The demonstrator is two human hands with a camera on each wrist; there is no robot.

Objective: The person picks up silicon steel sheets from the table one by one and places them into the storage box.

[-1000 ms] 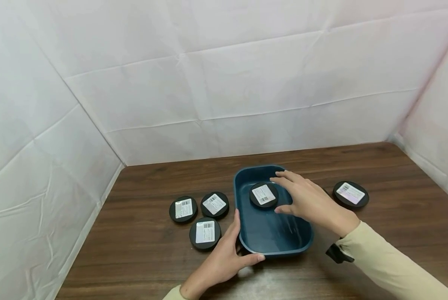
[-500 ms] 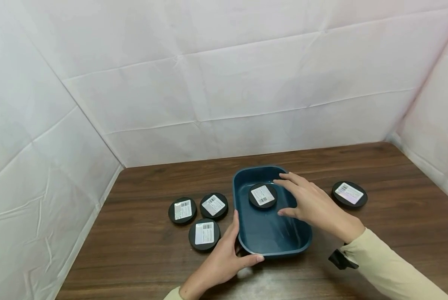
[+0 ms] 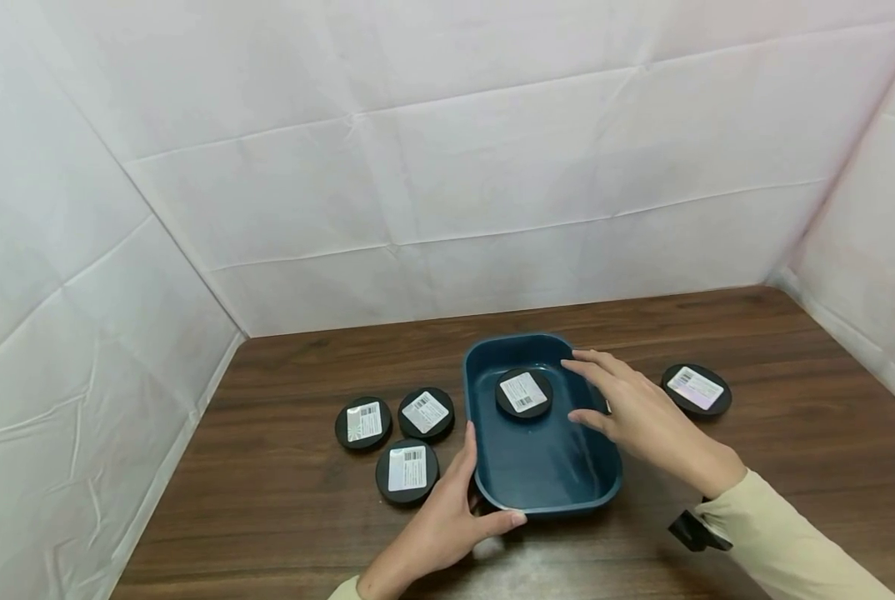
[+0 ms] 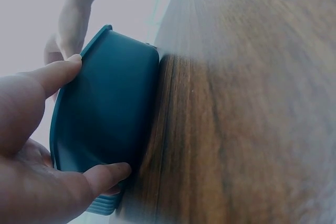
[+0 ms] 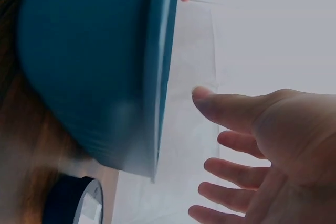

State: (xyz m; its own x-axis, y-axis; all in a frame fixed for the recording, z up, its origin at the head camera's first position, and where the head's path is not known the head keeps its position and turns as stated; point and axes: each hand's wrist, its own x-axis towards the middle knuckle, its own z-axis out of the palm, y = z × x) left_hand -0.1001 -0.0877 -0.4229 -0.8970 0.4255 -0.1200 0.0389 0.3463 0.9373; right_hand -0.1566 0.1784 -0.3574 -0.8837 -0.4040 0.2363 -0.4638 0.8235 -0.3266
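Note:
A dark blue plastic bin (image 3: 545, 492) stands on the table. Inside it, towards the far end, lies a flat round black container (image 3: 524, 393) with a white barcode label. My left hand (image 3: 447, 517) rests against the bin's near left corner, thumb along the front rim and fingers on the left side; in the left wrist view two fingertips touch its outer wall. Over the right rim hovers my right hand (image 3: 635, 412), fingers spread and holding nothing. A sliver of black and white shows between its thumb and fingers, mostly hidden.
Left of the bin lie three similar labelled containers: a left one (image 3: 363, 423), a right one (image 3: 426, 413) and a near one (image 3: 407, 472). Another container (image 3: 696, 391) lies beyond my right hand. White sheeting (image 3: 417, 167) surrounds the wooden table (image 3: 267, 500).
My right hand has drawn to the right, away from the container in the bin. My left hand stays against the corner. The whole head view has shifted slightly.

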